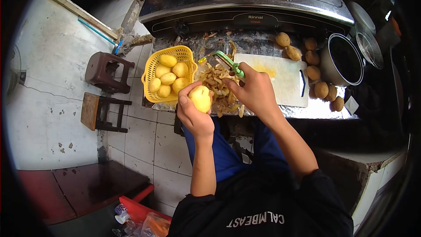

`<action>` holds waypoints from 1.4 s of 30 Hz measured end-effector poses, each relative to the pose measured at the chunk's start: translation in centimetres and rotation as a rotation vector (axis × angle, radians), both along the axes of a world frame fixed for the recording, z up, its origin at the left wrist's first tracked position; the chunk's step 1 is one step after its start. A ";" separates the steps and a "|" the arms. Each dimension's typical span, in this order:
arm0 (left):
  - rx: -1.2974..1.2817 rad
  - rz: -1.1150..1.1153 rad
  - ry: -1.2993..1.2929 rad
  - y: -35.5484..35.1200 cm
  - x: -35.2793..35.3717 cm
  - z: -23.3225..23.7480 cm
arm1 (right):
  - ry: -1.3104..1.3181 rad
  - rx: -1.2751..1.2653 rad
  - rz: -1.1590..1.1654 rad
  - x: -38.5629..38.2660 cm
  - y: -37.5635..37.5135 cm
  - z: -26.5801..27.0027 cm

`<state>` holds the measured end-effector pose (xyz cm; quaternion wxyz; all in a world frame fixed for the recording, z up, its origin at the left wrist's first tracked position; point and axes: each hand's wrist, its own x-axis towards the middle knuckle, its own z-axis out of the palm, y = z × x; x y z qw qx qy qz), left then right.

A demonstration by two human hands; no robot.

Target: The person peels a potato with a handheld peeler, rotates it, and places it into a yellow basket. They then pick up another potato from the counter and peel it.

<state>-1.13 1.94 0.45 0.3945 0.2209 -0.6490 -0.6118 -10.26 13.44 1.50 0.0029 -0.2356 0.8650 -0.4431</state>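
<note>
A peeled yellow potato (201, 99) rests in my left hand (193, 116), whose fingers wrap round it from the left and below. My right hand (254, 87) grips the green handle of a peeler (229, 65); its blade end points up and left, apart from the potato. Beneath and between the hands lies a heap of potato peelings (217, 79). Left of them stands a yellow plastic basket (148, 81) with several peeled potatoes (168, 78). A white cutting board (289, 90) with a yellowish wet patch lies under and right of my right hand.
Several unpeeled potatoes (321, 90) lie right of the board, beside a metal pot (326, 63). A Rinnai gas stove (254, 17) borders the far side of the foil-covered surface. Two stools, one plastic (105, 71) and one wooden (92, 112), stand at the left wall.
</note>
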 end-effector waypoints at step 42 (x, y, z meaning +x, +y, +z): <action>0.024 -0.161 -0.061 -1.4 0.6 0.8 | -0.185 -0.166 0.260 1.9 0.5 3.7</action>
